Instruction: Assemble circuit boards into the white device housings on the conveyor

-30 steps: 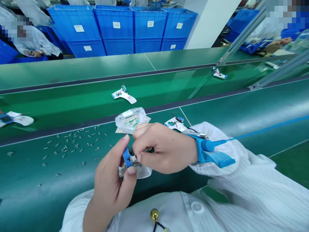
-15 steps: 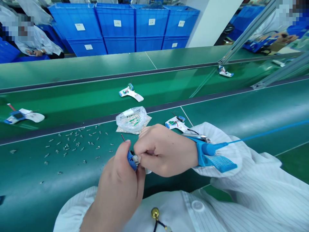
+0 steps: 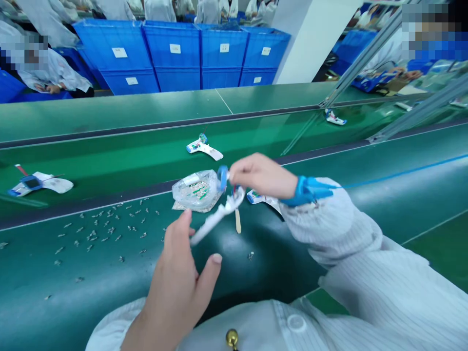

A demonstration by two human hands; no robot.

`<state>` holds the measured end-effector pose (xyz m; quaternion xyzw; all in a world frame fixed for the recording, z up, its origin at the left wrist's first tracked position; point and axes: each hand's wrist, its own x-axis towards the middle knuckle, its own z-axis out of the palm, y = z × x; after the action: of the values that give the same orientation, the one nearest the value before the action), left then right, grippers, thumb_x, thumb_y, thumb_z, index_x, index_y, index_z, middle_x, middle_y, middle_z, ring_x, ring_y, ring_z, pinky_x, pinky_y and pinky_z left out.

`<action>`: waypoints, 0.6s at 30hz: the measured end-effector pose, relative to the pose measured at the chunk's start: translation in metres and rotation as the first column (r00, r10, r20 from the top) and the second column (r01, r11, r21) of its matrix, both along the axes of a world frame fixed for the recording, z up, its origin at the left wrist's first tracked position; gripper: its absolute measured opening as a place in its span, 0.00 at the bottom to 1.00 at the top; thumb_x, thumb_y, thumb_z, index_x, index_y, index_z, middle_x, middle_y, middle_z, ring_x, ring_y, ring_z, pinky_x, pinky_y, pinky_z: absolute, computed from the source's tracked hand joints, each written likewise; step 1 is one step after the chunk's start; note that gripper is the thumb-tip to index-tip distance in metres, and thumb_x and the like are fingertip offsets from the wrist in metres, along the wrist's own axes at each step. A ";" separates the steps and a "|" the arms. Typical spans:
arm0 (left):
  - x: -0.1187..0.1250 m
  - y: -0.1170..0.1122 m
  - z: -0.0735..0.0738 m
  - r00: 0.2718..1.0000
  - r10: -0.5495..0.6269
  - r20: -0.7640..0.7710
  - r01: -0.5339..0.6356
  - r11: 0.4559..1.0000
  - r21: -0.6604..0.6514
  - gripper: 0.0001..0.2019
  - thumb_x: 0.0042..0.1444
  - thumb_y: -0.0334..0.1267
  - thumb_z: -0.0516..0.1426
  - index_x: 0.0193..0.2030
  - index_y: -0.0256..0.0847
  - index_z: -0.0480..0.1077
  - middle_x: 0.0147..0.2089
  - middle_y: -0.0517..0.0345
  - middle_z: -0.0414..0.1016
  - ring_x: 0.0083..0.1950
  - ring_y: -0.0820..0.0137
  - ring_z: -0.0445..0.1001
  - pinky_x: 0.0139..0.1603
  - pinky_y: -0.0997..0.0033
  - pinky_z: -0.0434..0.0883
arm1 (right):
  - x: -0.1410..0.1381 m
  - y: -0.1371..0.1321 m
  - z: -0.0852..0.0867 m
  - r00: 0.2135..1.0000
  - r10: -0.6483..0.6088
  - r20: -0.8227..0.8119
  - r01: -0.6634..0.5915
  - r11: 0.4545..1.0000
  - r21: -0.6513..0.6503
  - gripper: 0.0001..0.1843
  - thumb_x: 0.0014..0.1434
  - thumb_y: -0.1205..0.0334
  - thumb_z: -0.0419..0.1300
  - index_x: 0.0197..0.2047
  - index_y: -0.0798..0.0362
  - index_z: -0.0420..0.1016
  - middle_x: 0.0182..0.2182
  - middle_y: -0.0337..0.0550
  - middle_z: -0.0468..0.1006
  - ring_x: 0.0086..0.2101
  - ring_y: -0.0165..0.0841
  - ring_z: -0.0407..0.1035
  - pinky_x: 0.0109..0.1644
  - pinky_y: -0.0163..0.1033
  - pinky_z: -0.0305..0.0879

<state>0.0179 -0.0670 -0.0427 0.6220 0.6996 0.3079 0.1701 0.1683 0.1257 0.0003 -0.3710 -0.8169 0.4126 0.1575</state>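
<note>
My right hand (image 3: pixel 259 175) is lifted over the bench, its fingers pinched on a white gun-shaped housing half (image 3: pixel 218 217) with a blue end part and a red wire. The housing hangs tilted, its handle pointing down to the left, slightly blurred. My left hand (image 3: pixel 177 278) is below that handle end, thumb and fingers apart, holding nothing. Behind the housing lies a clear plastic bag (image 3: pixel 193 190) of small parts. A second white housing with a blue tip (image 3: pixel 258 197) lies partly hidden behind my right hand. A pale stick-like piece (image 3: pixel 238 222) shows under the housing.
Small metal parts (image 3: pixel 93 235) lie scattered on the green bench at left. Along the green belt (image 3: pixel 146 163) lie several open white housings, one (image 3: pixel 204 148) straight ahead. Stacked blue crates (image 3: pixel 175 53) stand beyond. A blue cord (image 3: pixel 402 173) runs right from my wristband.
My hands have parted. My left hand has opened and let go; my right hand has moved forward and up with the white housing. The view has tilted slightly upward.
</note>
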 end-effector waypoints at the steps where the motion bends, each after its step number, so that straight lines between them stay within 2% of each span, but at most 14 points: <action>1: -0.003 0.000 -0.002 1.000 0.015 0.012 -0.015 1.000 -0.016 0.33 0.59 0.45 0.52 0.69 0.45 0.44 0.61 0.38 0.62 0.54 0.53 0.71 0.37 0.60 0.74 | 0.004 0.020 -0.003 0.977 -0.212 0.005 0.212 0.976 0.044 0.11 0.54 0.69 0.54 0.24 0.60 0.74 0.20 0.37 0.71 0.24 0.24 0.63 0.29 0.31 0.57; 2: -0.005 -0.001 -0.003 1.000 0.022 0.018 -0.022 0.999 -0.040 0.32 0.59 0.46 0.52 0.68 0.46 0.46 0.61 0.39 0.62 0.52 0.54 0.72 0.33 0.63 0.74 | 0.009 0.041 -0.006 0.907 -0.421 -0.003 0.418 0.900 0.124 0.11 0.56 0.67 0.54 0.25 0.61 0.74 0.22 0.40 0.74 0.25 0.25 0.64 0.29 0.31 0.58; 4: -0.008 -0.001 -0.005 0.999 -0.008 0.036 0.012 0.995 -0.099 0.29 0.59 0.47 0.52 0.67 0.46 0.51 0.60 0.40 0.64 0.38 0.61 0.76 0.24 0.67 0.71 | 0.015 0.080 -0.014 0.833 -0.554 0.007 0.543 0.819 0.185 0.16 0.63 0.66 0.48 0.34 0.64 0.75 0.33 0.47 0.78 0.30 0.26 0.68 0.33 0.31 0.62; 6: -0.009 -0.001 -0.006 0.997 -0.044 0.059 0.052 0.988 -0.147 0.26 0.60 0.48 0.51 0.64 0.46 0.56 0.58 0.41 0.67 0.22 0.72 0.70 0.20 0.68 0.69 | 0.015 0.108 -0.026 0.795 -0.603 0.059 0.579 0.785 0.219 0.15 0.67 0.63 0.48 0.42 0.61 0.74 0.41 0.45 0.76 0.37 0.28 0.71 0.41 0.33 0.67; 8: -0.009 0.001 -0.008 0.994 -0.062 0.085 0.077 0.981 -0.180 0.24 0.60 0.48 0.50 0.62 0.47 0.60 0.57 0.43 0.68 0.17 0.77 0.64 0.20 0.67 0.69 | 0.006 0.125 -0.041 0.786 -0.602 0.141 0.564 0.792 0.236 0.15 0.67 0.58 0.51 0.49 0.58 0.71 0.47 0.45 0.72 0.44 0.33 0.71 0.48 0.41 0.69; 10: -0.008 0.003 -0.010 0.989 -0.088 0.118 0.111 0.973 -0.202 0.22 0.61 0.47 0.50 0.61 0.47 0.62 0.57 0.45 0.69 0.20 0.75 0.69 0.21 0.67 0.71 | -0.010 0.131 -0.059 0.799 -0.554 0.235 0.509 0.830 0.228 0.18 0.64 0.57 0.56 0.54 0.57 0.68 0.50 0.48 0.71 0.46 0.36 0.69 0.49 0.47 0.70; 12: -0.008 0.007 -0.013 0.976 -0.136 0.171 0.171 0.963 -0.209 0.21 0.60 0.46 0.51 0.60 0.46 0.64 0.57 0.45 0.69 0.31 0.67 0.77 0.23 0.69 0.73 | -0.030 0.132 -0.077 0.814 -0.485 0.320 0.439 0.874 0.209 0.19 0.63 0.57 0.57 0.54 0.56 0.67 0.51 0.49 0.71 0.47 0.37 0.69 0.49 0.48 0.70; 14: -0.009 0.009 -0.017 0.957 -0.170 0.234 0.220 0.953 -0.207 0.20 0.60 0.43 0.52 0.59 0.46 0.66 0.57 0.45 0.70 0.44 0.61 0.78 0.25 0.71 0.74 | -0.048 0.133 -0.092 0.818 -0.422 0.392 0.375 0.907 0.194 0.19 0.63 0.57 0.56 0.54 0.56 0.67 0.51 0.49 0.71 0.47 0.37 0.69 0.49 0.48 0.70; 15: -0.010 0.010 -0.018 0.948 -0.176 0.265 0.235 0.949 -0.209 0.19 0.59 0.42 0.52 0.58 0.47 0.67 0.56 0.46 0.71 0.47 0.60 0.77 0.25 0.72 0.74 | -0.056 0.134 -0.097 0.816 -0.395 0.422 0.347 0.919 0.188 0.19 0.63 0.57 0.56 0.54 0.56 0.67 0.51 0.49 0.71 0.47 0.36 0.69 0.49 0.48 0.70; 18: -0.016 0.011 -0.024 0.919 -0.165 0.357 0.256 0.940 -0.224 0.18 0.58 0.41 0.54 0.55 0.49 0.70 0.53 0.48 0.74 0.46 0.61 0.78 0.28 0.72 0.76 | -0.068 0.141 -0.102 0.809 -0.329 0.487 0.269 0.944 0.191 0.19 0.63 0.56 0.57 0.53 0.57 0.68 0.50 0.49 0.71 0.46 0.36 0.70 0.49 0.47 0.70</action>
<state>0.0023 -0.0561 -0.0663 0.6047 0.6240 0.2913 0.4001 0.1003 0.2668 -0.1013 -0.5818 -0.7822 0.2223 0.0183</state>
